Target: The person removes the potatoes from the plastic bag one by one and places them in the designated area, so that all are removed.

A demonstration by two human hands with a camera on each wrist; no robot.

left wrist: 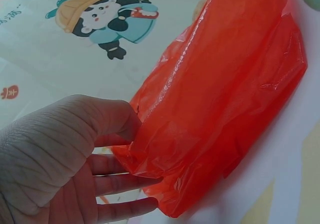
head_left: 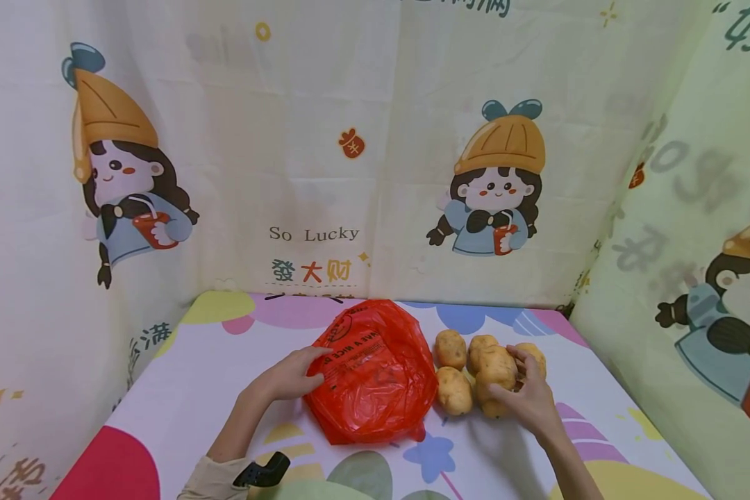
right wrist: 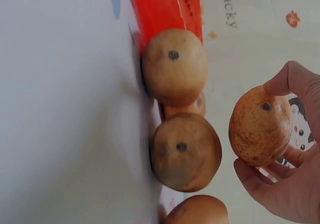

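A red plastic bag [head_left: 375, 389] with dark print lies on the table, its top side bulging. At its left edge is my left hand [head_left: 296, 375]; the left wrist view shows the thumb and fingers pinching the bag's edge [left wrist: 150, 154]. My right hand [head_left: 531, 396] grips a potato [right wrist: 260, 129] between thumb and fingers, raised off the table above the others. Below and around it, several potatoes rest close together to the right of the bag, among them one at the back [head_left: 450, 348] and one in front [head_left: 454, 392] beside the bag.
The table's patterned cover [head_left: 212, 361] shows left of the bag and in front of it. A printed cloth [head_left: 312, 173] hangs behind the table and along both sides. A black strap piece [head_left: 264, 471] sits at my left sleeve [head_left: 215, 479].
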